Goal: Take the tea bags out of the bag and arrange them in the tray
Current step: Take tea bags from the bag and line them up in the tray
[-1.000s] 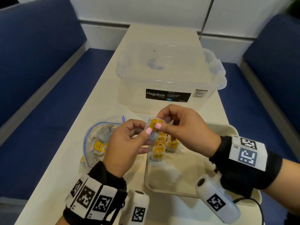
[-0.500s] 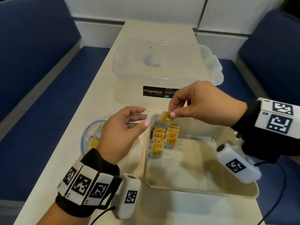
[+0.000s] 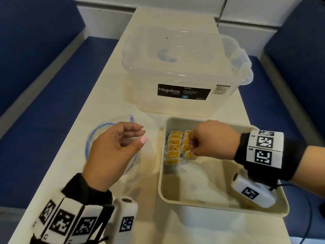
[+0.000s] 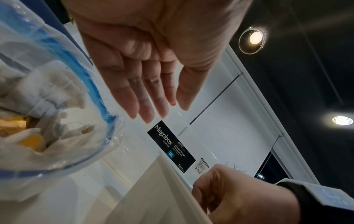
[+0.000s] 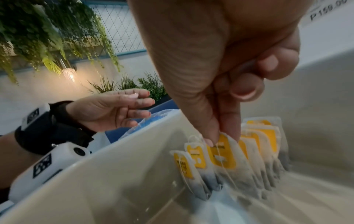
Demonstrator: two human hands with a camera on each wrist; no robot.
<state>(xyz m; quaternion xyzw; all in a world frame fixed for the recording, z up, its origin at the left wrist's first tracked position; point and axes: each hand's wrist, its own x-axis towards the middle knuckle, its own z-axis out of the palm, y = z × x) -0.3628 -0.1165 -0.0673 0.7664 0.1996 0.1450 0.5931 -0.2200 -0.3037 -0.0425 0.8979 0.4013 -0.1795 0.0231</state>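
A cream tray (image 3: 202, 187) lies on the table's right side, with two rows of yellow-tagged tea bags (image 3: 173, 148) standing at its far left corner. My right hand (image 3: 191, 152) pinches one tea bag (image 3: 188, 155) at the near end of the second row. In the right wrist view the thumb and forefinger grip the top edge of this tea bag (image 5: 224, 157), whose bottom is down among the others. My left hand (image 3: 140, 134) hovers open and holds nothing above the clear blue-zip bag (image 3: 97, 132). More tea bags (image 4: 32, 141) show inside the zip bag.
A clear lidded Megabox storage box (image 3: 182, 71) stands just behind the tray. Blue benches (image 3: 44, 120) flank the narrow table on both sides. The near part of the tray floor is bare.
Both hands held one tea bag a second ago. The left hand let go and drew back over the zip bag. The right hand carried the tea bag down into the tray's second row.
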